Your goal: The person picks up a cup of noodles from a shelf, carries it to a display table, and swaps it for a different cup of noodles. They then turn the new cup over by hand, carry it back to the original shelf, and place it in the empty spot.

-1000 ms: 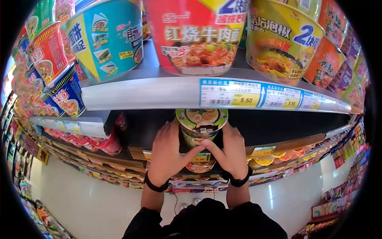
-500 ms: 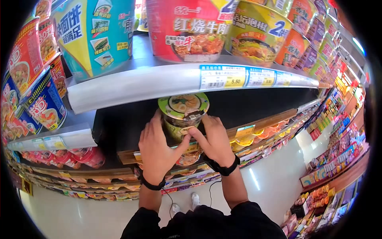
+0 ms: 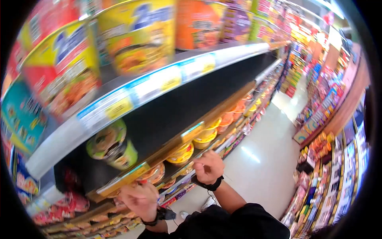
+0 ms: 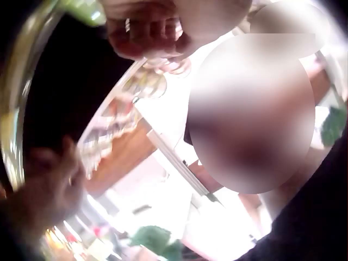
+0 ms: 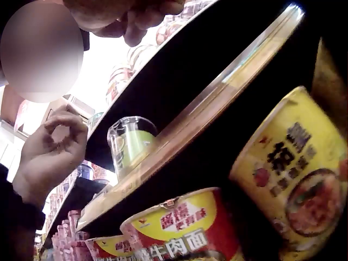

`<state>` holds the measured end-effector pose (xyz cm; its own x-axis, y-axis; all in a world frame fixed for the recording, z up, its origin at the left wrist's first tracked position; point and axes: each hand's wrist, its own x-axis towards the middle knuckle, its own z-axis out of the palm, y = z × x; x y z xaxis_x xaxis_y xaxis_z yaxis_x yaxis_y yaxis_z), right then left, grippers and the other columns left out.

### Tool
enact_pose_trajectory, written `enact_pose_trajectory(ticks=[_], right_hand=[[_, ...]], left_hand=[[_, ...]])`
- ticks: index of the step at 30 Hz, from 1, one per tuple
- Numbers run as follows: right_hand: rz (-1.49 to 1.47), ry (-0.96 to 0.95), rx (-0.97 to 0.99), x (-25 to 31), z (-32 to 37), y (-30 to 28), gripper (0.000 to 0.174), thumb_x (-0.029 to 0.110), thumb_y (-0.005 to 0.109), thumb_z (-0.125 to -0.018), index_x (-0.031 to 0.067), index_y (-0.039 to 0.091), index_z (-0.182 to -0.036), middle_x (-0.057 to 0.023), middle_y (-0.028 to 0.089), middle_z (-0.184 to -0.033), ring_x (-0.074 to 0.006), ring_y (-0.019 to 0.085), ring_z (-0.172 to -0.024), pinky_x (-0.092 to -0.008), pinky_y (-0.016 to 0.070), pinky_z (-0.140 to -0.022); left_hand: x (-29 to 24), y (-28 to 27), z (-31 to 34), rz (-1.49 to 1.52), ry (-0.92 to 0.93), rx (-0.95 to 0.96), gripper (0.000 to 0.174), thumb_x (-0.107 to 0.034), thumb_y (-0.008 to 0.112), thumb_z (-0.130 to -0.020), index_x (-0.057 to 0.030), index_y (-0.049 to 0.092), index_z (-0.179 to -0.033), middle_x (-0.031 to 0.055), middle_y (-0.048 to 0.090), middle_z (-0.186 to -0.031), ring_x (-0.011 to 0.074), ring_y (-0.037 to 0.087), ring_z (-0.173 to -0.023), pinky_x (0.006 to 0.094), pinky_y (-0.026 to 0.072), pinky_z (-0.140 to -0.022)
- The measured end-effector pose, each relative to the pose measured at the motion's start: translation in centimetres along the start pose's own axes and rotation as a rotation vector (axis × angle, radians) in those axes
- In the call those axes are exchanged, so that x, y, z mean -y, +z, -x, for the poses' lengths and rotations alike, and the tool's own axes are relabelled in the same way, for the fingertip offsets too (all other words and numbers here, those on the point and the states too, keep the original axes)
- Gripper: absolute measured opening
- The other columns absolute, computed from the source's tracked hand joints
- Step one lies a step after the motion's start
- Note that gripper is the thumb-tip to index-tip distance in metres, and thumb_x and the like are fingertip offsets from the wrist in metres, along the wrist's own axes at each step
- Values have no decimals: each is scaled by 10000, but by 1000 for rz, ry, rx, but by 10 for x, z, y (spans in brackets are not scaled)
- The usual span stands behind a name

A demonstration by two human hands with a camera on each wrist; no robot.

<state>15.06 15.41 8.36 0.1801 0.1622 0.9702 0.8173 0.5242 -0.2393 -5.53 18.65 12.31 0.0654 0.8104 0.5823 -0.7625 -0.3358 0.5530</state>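
Observation:
A green instant-noodle cup [image 3: 113,147] with a printed lid stands alone on the dark middle shelf; in the right wrist view the same cup [image 5: 130,144] sits at the shelf's front lip. Both hands are off it. My left hand [image 3: 137,199] hangs below the shelf edge in front of the lower rows, fingers loosely curled and holding nothing. My right hand [image 3: 209,167] is further right, level with the lower shelf's bowls, also loosely curled with nothing in it. The left wrist view is blurred, and only curled fingertips [image 4: 147,32] show at its top.
Big noodle bowls [image 3: 135,36] line the upper shelf above a price-label strip [image 3: 159,81]. Orange and yellow bowls [image 3: 207,135] fill the lower shelf; a yellow bowl [image 5: 296,174] and a red-and-yellow one [image 5: 179,228] show close up. The white aisle floor [image 3: 270,147] runs off right between stocked shelves.
Both hands have let go of the green cup and dropped below the shelf. The cup stays on the shelf. My head has swung right, down the aisle.

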Motion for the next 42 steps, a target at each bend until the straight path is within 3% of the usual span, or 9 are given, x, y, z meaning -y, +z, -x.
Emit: enact_pose_trajectory(ticks=[2, 4, 5, 9, 18, 23, 27, 34, 42], right_hand=[[53, 59, 53, -6, 8, -28, 61, 78, 664, -888, 26, 695, -888, -47, 631, -624, -206, 524, -494, -330, 410, -501], [-2, 150, -16, -15, 21, -51, 77, 25, 710, -807, 53, 735, -874, -59, 568, -610, -230, 533, -503, -338, 389, -477], [70, 203, -36, -27, 27, -79, 73, 24, 711, -809, 50, 735, -873, -60, 570, -603, -225, 537, -495, -336, 391, -473], [212, 372, -82, -53, 66, -147, 64, 20, 687, -824, 46, 725, -868, -64, 617, -619, -202, 577, -490, -312, 427, -473], [166, 984, -619, -84, 142, -296, 115, 75, 599, -994, 5, 671, -938, -59, 638, -645, -84, 581, -519, -235, 422, -466], [-606, 1169, -1378, -102, 159, -376, 291, 315, 517, -1055, 117, 491, -843, 48, 318, -567, -95, 306, -505, -255, 283, -483], [-757, 990, -1588, -105, 188, -410, 275, 306, 537, -1043, 137, 487, -832, 56, 323, -559, -88, 324, -486, -254, 297, -468], [-842, 969, -1897, -159, 253, -427, 259, 239, 556, -1007, 111, 519, -785, 48, 365, -548, -93, 342, -479, -249, 300, -467], [-938, 1241, -1733, -286, 228, -483, 231, 253, 525, -1028, 113, 508, -846, 55, 322, -553, -91, 313, -472, -256, 289, -465]], left_hand=[[42, 2, 15, -519, 233, 166, 272, -250, 772, -915, -68, 570, -921, 9, 555, -633, 134, 490, -513, 255, 416, -581], [74, 3, 24, -493, 112, 430, 252, -192, 786, -900, -31, 599, -952, 29, 610, -700, 120, 529, -574, 240, 414, -595], [100, 29, 35, -282, -282, 308, 256, -156, 802, -882, -21, 592, -940, 28, 614, -734, 94, 536, -626, 226, 405, -589], [161, 78, 43, -58, -673, 477, 178, -150, 725, -950, -29, 597, -977, 7, 617, -787, 38, 510, -661, 190, 371, -586], [306, 214, 101, -26, -919, 973, 52, -40, 632, -984, -35, 592, -1016, -39, 547, -703, 30, 470, -614, 202, 350, -567], [380, 290, 151, 523, -1839, 822, 217, -267, 486, -1073, -101, 570, -962, -44, 368, -608, 83, 327, -527, 248, 285, -534], [440, 320, 205, 666, -2238, 609, 211, -242, 487, -1056, -97, 587, -939, -40, 356, -612, 97, 333, -525, 255, 300, -530], [537, 314, 285, 470, -2583, 348, 220, -207, 453, -1033, -94, 555, -874, -26, 380, -614, 115, 354, -525, 277, 323, -520], [668, 367, 292, 444, -2551, 191, 221, -213, 452, -1015, -101, 547, -850, -24, 409, -593, 127, 389, -504, 281, 338, -465]])
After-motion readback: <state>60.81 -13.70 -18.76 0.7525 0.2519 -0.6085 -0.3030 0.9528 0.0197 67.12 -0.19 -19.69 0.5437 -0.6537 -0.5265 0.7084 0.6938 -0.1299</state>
